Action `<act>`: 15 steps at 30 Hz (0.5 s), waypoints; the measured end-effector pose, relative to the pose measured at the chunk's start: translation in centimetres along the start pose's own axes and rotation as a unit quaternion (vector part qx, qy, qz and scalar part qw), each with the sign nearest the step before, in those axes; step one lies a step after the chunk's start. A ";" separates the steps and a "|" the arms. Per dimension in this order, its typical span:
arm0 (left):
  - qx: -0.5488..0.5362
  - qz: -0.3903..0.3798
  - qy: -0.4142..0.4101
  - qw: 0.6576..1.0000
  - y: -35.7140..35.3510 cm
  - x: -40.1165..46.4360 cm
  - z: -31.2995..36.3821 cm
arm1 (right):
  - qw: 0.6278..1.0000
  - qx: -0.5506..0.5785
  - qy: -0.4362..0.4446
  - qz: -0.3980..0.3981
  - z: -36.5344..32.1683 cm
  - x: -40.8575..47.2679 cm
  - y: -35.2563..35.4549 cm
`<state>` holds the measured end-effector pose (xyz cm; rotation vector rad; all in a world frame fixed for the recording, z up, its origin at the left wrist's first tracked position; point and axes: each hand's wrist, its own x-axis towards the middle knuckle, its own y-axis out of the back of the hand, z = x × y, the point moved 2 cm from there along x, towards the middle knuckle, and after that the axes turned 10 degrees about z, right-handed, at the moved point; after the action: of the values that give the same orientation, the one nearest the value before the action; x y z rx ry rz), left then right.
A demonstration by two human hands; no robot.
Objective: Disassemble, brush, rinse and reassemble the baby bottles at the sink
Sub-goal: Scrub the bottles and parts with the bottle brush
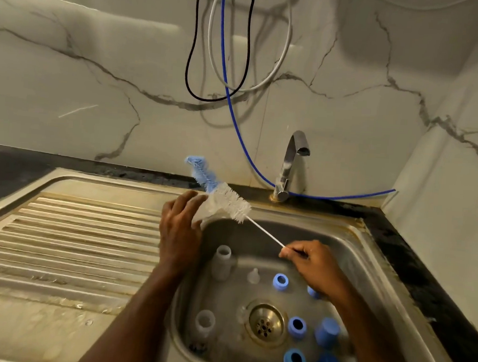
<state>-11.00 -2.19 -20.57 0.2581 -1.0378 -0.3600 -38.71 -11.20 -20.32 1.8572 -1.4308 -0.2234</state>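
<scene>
Bottle brush is up over the back-left corner of the sink. Right hand pinches the thin white wire handle at its near end. Left hand has fingers fairly straight around the white bristle head; something translucent sits there, possibly a bottle on the brush, can't tell. Blue sponge tip sticks out past the bristles toward the back edge. Handling call: brush is light, wire shaft is springy and will whip if held only at the end, so choke up on the shaft when scrubbing. Bristles are soft, with no grip value. The rest is stripped down in the basin: clear bottle upright near the left wall, another clear bottle at the front-left, small clear nipple mid-basin, blue collar rings and blue caps right of the drain. Bottles look like thin plastic: light, slick when wet, non-fragile. Grab them round the body, not the neck. Nipple is floppy; pinch its base flange. Tap at the back edge shows no water.
</scene>
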 end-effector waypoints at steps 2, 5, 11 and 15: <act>0.003 -0.003 -0.015 1.000 -0.3 -0.2 -0.1 | 1.000 0.007 -0.005 -0.019 -0.3 -0.3 -0.2; -0.017 -0.027 -0.065 0.997 -1.2 -0.7 1.3 | 0.999 0.018 -0.012 0.038 -0.8 -0.6 -1.7; -0.192 -0.085 0.229 0.951 -0.7 -1.1 1.3 | 0.999 0.009 0.006 0.041 -0.1 -0.2 -0.2; -0.373 -0.178 0.485 0.771 -0.9 -1.7 2.1 | 0.996 -0.015 0.036 0.076 0.2 -0.5 -0.1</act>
<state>-13.76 -2.43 -21.22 -0.1046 0.2391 -0.8389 -38.91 -10.82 -20.64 1.7060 -1.5035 -0.1003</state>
